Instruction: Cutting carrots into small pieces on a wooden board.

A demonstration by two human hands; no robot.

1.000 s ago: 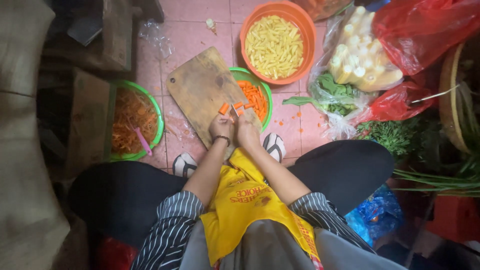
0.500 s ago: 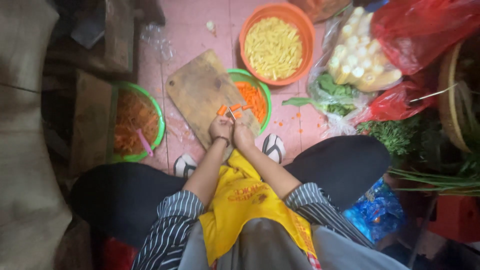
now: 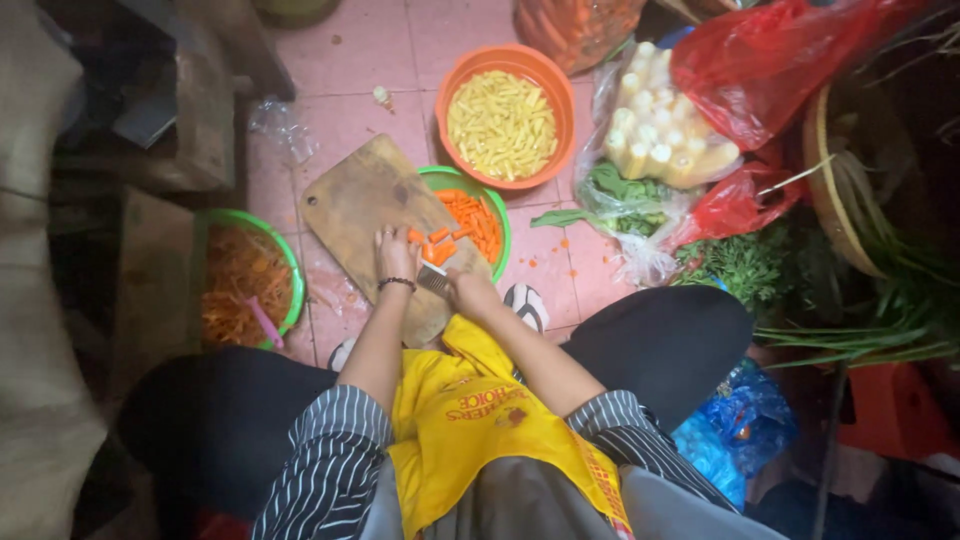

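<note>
Right hand [image 3: 470, 292] keeps a closed grip on a small metal-bladed knife [image 3: 434, 279], its blade lying just beside the left hand [image 3: 396, 254], whose fingers curl down onto orange carrot pieces [image 3: 432, 241] on the worn, tan wooden cutting board [image 3: 365, 205]. That board lies on the pink tiled floor [image 3: 340, 60], between the person's knees. Touching its far right edge, a green plastic bowl [image 3: 500, 215] already holds a heap of cut carrot sticks [image 3: 472, 216], so a fair share of the cutting looks done, with only the few pieces under the blade left on the board. Off to the left, another green bowl [image 3: 292, 275] holds orange peelings. Farther out sits an orange plastic bowl [image 3: 540, 70] of pale yellow sticks.
</note>
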